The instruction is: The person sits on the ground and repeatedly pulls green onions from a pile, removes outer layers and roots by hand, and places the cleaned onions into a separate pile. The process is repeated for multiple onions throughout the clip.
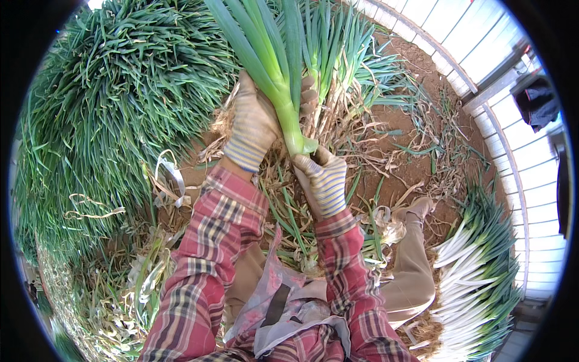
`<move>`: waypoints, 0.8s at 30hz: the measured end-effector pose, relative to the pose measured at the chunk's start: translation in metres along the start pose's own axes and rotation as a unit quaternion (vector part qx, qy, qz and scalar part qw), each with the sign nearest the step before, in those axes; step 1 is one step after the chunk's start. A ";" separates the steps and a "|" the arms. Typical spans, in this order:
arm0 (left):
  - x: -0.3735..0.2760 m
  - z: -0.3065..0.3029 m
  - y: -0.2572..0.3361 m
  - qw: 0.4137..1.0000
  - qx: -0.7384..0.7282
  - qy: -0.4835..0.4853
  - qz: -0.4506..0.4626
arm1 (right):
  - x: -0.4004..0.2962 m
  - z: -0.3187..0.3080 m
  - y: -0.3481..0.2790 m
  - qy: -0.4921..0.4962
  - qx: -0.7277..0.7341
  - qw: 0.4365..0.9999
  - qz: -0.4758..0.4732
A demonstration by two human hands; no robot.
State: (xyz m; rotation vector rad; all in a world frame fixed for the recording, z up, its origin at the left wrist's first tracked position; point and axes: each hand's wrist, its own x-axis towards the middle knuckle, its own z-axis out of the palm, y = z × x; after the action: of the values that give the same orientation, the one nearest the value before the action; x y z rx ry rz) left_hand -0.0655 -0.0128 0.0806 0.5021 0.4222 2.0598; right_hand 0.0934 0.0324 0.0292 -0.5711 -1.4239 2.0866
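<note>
A large green onion (285, 108), its leaves pointing away from me, is in both hands. My left hand (253, 126), in a striped knit glove, wraps around the stalk below where the leaves fan out; its fingertips show on the far side. Lower down, my right hand (326, 181), gloved alike, pinches the pale stalk between thumb and fingers. A loose flap of outer sheath (309, 145) sticks out just above that thumb. The stalk's lower end is partly hidden by the right hand.
A big heap of green onions (122, 90) fills the left. More unpeeled onions (334, 54) lie ahead on brown soil (398, 135). White-shanked onions (466, 276) are stacked at right, beside my bent leg (409, 280). Peeled skins (144, 276) litter the ground. A pale panelled wall (533, 181) curves along the right.
</note>
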 end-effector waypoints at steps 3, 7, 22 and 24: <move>-0.009 -0.021 -0.010 0.999 -0.012 0.046 -0.017 | 0.000 -0.008 0.025 0.059 -0.398 0.889 -0.219; -0.015 -0.033 -0.032 0.959 0.133 0.248 -0.030 | -0.005 -0.014 0.025 0.060 -0.568 0.810 -0.131; -0.010 -0.020 0.027 0.992 0.112 0.057 0.021 | -0.105 -0.205 0.127 -0.063 -0.701 0.613 0.359; -0.012 -0.026 0.030 0.982 0.142 0.111 0.058 | -0.128 -0.235 0.156 -0.036 -0.705 0.586 0.398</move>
State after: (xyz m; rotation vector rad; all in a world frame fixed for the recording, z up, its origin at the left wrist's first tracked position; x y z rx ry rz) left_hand -0.0945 -0.0401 0.0709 0.4741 0.8456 2.1882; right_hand 0.3049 0.0692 -0.1942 -1.9935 -3.1239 0.7872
